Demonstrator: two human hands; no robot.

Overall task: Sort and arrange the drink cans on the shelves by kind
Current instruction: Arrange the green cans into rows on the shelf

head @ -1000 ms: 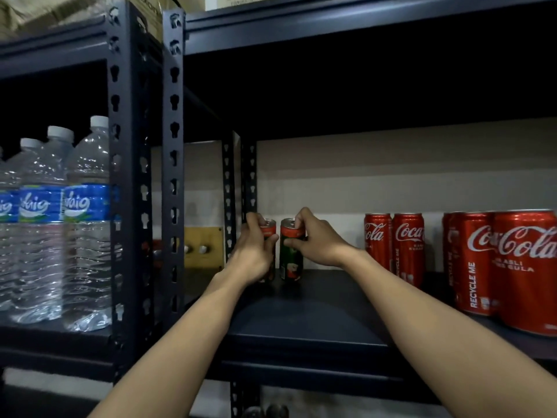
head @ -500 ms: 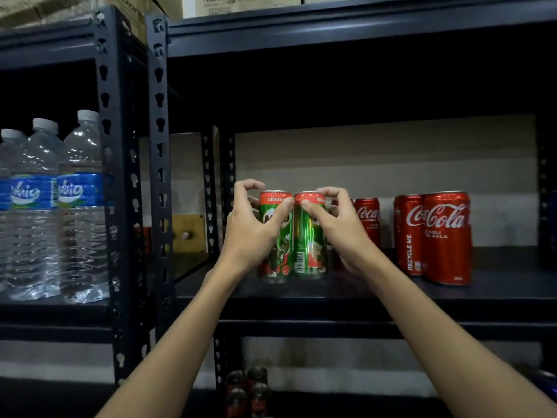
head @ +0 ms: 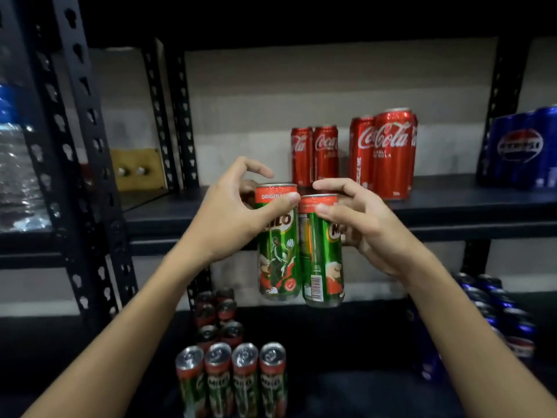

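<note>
My left hand (head: 230, 215) grips the top of a green Milo can (head: 278, 260), thumb across its red band. My right hand (head: 358, 218) grips a second green Milo can (head: 322, 267) beside it. Both cans hang upright in the air, side by side, in front of the middle shelf (head: 331, 212) and below its front edge. Several Milo cans (head: 232, 378) stand in rows on the lower shelf under my hands. Red Coca-Cola cans (head: 388, 152) stand on the middle shelf at the right.
Blue Pepsi cans (head: 520, 149) stand at the far right of the middle shelf, and more blue cans (head: 497, 309) sit on the lower shelf at the right. Water bottles (head: 18, 164) fill the left rack behind black perforated uprights (head: 81, 146).
Both hands have lifted the two Milo cans off the middle shelf, pulled them toward me and lowered them below the shelf edge. The view has tipped down onto the lower shelf.
</note>
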